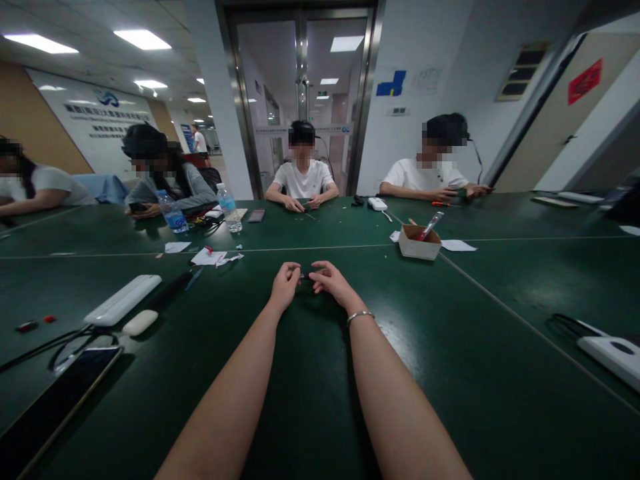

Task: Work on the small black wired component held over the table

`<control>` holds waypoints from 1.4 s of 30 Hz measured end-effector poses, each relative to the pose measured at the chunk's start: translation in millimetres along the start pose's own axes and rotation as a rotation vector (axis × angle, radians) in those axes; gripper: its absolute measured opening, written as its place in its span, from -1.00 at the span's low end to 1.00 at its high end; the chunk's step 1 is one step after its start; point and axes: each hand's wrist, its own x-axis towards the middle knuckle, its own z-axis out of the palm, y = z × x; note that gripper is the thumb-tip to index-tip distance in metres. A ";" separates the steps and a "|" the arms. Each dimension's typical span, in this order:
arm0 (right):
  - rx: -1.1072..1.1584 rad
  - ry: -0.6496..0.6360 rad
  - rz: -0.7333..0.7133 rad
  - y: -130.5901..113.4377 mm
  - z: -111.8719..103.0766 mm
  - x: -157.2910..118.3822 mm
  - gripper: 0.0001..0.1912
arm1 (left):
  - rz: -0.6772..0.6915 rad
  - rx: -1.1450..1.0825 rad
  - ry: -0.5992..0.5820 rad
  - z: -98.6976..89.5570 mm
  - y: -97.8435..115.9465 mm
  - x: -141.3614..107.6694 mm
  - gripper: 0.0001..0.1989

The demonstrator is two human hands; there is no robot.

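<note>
My left hand [286, 285] and my right hand [332, 281] meet over the middle of the green table [310, 373], both forearms stretched forward. Between them is a small dark object [305, 275], too small in the picture for me to tell its kind. The left thumb and index finger pinch its left end. On its other end the right thumb and fingertips are closed, the remaining fingers curled loosely. A silver bangle circles the right wrist. The fingers hide part of the object.
To the left lie a white power bank [123, 300], a white oval case [141, 323], a phone [55, 413] and cables. A small open box [420, 245] stands ahead right. Two water bottles [229, 208] and paper scraps [208, 256] are ahead left. Several people sit across the table.
</note>
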 end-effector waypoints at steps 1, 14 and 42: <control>-0.015 -0.003 0.020 -0.3 0.1 -0.1 -0.67 | 0.002 -0.003 0.005 0.3 0.0 0.1 -0.78; -0.021 -0.063 0.025 -1.6 -0.5 -1.0 -0.71 | 0.024 -0.003 0.007 0.2 -0.7 0.7 -0.75; 0.088 0.003 0.036 -3.5 -1.4 -2.2 -0.82 | -0.046 0.022 -0.015 1.7 5.3 -0.8 -0.70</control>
